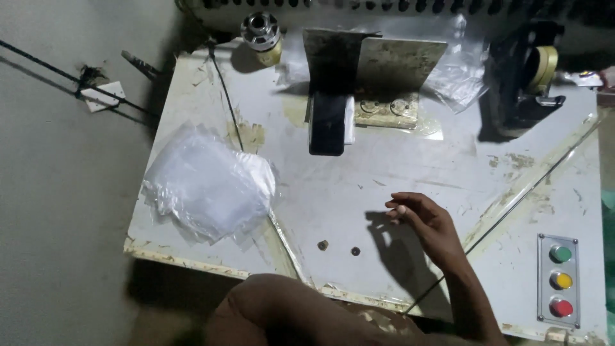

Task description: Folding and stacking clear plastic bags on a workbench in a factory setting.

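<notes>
Head view, right hand (419, 221) fingers curled loosely, gripping nothing, pointing toward ten o'clock, forearm's long axis running from five o'clock, two small nuts (323, 245) at its eight o'clock, left hand unseen.

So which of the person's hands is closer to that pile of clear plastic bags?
Right hand, the only one in view, hovers over the table well right of the bags. The left hand isn't visible.

nut (323, 245) — small, brass-coloured, lying flat on the white table, left of the washer | washer (355, 251) — small, dark, lying flat just beside the nut, near table's front edge
</notes>
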